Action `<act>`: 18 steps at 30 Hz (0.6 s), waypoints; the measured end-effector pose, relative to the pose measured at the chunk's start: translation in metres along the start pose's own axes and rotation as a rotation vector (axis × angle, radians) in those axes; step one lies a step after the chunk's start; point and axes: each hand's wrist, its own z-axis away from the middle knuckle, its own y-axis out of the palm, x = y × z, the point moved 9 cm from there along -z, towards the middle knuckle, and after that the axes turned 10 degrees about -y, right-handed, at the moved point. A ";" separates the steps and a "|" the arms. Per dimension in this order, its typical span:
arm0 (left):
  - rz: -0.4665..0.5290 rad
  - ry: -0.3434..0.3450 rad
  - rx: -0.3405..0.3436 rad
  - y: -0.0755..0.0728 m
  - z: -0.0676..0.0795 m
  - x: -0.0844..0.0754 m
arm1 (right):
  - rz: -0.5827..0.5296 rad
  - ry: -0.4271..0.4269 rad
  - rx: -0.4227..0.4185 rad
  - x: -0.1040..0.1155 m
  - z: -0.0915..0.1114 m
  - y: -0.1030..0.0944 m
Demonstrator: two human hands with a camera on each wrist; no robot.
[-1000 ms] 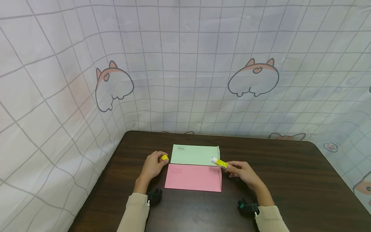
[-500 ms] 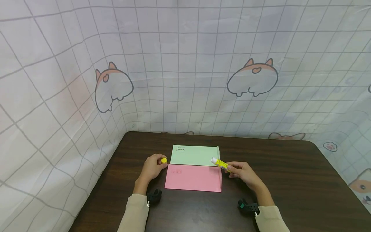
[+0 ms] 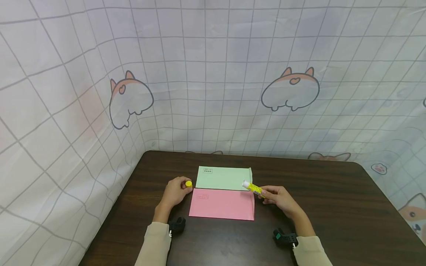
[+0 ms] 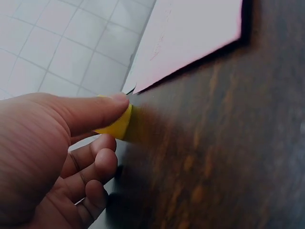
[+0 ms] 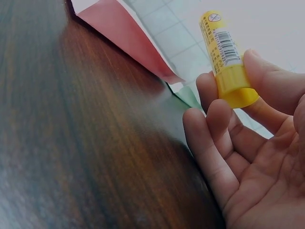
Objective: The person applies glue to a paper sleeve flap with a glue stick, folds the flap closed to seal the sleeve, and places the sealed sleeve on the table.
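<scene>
Your right hand (image 3: 276, 195) pinches a slim yellow-and-white glue stick (image 3: 253, 188) between thumb and fingers; your left hand (image 3: 174, 190) pinches a short, round yellow cap (image 3: 188, 184). From the right grip, the stick's long axis slants leftward and away, white end foremost, above the green sheet's near right corner; contact can't be told. Between your hands lies a pink paper envelope (image 3: 222, 204), its length running hand to hand. Just beyond, parallel, lies a pale green paper envelope (image 3: 223, 178). Your right hand is nearer their right ends. Count one stick, one cap, two envelopes.
</scene>
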 end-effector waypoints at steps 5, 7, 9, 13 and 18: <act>0.006 -0.003 0.002 -0.001 -0.001 0.001 | 0.001 0.003 -0.002 0.001 0.000 0.000; 0.007 -0.001 0.004 -0.001 -0.002 0.001 | -0.001 0.005 -0.003 0.001 0.000 0.000; 0.007 0.001 0.008 -0.001 -0.002 0.000 | -0.001 0.007 -0.006 0.002 0.000 0.000; 0.006 0.009 0.014 -0.004 -0.001 -0.003 | -0.005 0.012 -0.011 0.005 0.000 0.000; 0.019 0.039 0.006 -0.012 0.002 -0.015 | -0.002 0.005 -0.012 0.009 0.000 0.000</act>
